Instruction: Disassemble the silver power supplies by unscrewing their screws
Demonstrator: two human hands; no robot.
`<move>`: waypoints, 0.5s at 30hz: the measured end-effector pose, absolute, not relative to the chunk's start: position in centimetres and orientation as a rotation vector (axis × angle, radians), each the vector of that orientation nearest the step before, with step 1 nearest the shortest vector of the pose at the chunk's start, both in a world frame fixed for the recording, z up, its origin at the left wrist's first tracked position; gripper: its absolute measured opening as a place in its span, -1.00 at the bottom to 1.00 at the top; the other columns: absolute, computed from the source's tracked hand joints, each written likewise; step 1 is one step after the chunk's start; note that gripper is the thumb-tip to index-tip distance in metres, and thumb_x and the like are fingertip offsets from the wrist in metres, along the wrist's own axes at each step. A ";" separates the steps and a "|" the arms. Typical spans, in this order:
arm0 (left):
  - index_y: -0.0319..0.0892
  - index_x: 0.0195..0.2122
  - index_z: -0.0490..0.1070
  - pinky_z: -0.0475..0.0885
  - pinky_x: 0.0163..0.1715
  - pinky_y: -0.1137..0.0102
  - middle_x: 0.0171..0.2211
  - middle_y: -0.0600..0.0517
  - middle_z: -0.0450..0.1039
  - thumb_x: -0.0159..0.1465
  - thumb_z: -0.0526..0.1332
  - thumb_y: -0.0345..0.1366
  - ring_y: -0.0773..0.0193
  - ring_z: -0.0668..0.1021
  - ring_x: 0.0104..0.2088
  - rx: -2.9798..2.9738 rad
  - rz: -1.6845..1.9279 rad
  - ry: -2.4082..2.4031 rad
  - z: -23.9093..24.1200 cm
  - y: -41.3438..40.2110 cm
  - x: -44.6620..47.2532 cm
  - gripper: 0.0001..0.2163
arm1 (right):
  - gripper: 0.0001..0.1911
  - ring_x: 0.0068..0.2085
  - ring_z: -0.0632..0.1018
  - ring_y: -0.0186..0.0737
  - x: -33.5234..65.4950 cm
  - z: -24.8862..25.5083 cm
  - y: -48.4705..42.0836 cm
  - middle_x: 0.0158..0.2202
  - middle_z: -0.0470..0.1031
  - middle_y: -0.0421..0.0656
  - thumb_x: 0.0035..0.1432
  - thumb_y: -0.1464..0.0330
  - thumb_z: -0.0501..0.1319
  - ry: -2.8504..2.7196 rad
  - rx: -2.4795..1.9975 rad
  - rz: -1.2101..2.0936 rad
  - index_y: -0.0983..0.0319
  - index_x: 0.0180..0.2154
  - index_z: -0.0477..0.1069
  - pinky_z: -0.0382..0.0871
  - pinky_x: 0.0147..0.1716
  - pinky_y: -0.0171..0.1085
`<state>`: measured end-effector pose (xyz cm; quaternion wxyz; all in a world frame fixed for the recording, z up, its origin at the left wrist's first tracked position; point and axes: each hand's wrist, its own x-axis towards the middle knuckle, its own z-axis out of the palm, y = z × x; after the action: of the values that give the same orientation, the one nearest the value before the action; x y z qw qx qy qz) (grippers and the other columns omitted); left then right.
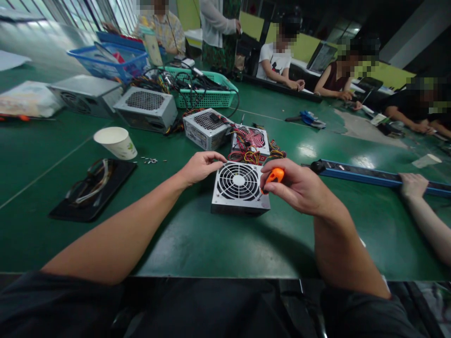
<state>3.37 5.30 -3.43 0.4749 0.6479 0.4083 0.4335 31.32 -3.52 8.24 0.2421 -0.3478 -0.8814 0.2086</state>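
A computer power supply [220,190] with a round silver fan grille lies on the green table in front of me. My left hand [202,166] is at its back left corner, thumb and forefinger close together on the edge. An orange-handled screwdriver [276,175] is gripped in my right hand [296,185] over the right side of the housing. The screwdriver points downward, and its tip is hard to make out. Just behind stands another power supply [263,136] with a reddish fan and loose coloured cables.
More power supplies [151,110] stand at the back left, near a green basket [211,98] of cables and a blue basket [127,61]. A paper cup [114,142], small screws [151,161] and a black pouch [81,206] lie left. Another person's hand [415,185] touches a power strip [369,174] at right.
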 end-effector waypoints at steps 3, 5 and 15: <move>-0.27 -0.18 0.59 0.46 -0.28 0.37 -0.30 -0.05 0.61 0.15 0.36 -0.14 0.26 0.57 -0.33 1.590 1.050 1.003 -3.3 5.2 3.4 -0.68 | -0.66 -0.26 0.57 -0.21 31.2 8.3 -3.4 -0.22 0.54 -0.17 0.35 0.13 0.19 -2.408 -1.006 0.546 0.10 0.08 0.30 0.42 -0.26 -0.22; -0.27 -0.18 0.59 0.45 -0.28 0.38 -0.30 -0.05 0.61 0.15 0.35 -0.14 0.26 0.57 -0.33 1.594 1.046 1.003 -3.3 5.2 3.4 -0.68 | -0.64 -0.26 0.58 -0.19 31.2 8.2 -3.4 -0.22 0.54 -0.16 0.37 0.11 0.15 -2.418 -1.051 0.541 0.10 0.10 0.27 0.41 -0.26 -0.21; -0.27 -0.15 0.58 0.46 -0.24 0.35 -0.26 -0.07 0.62 0.17 0.34 -0.12 0.22 0.58 -0.28 1.640 1.014 1.002 -3.4 5.5 3.1 -0.67 | -0.65 -0.32 0.51 -0.22 31.0 9.9 -3.0 -0.23 0.51 -0.16 0.36 0.08 0.15 -2.471 -1.186 0.516 0.14 0.04 0.30 0.38 -0.29 -0.21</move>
<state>3.13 5.47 -3.35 0.4656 0.6679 0.4082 0.4129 31.03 -3.03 9.93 0.1757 -0.4186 -0.8722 0.1821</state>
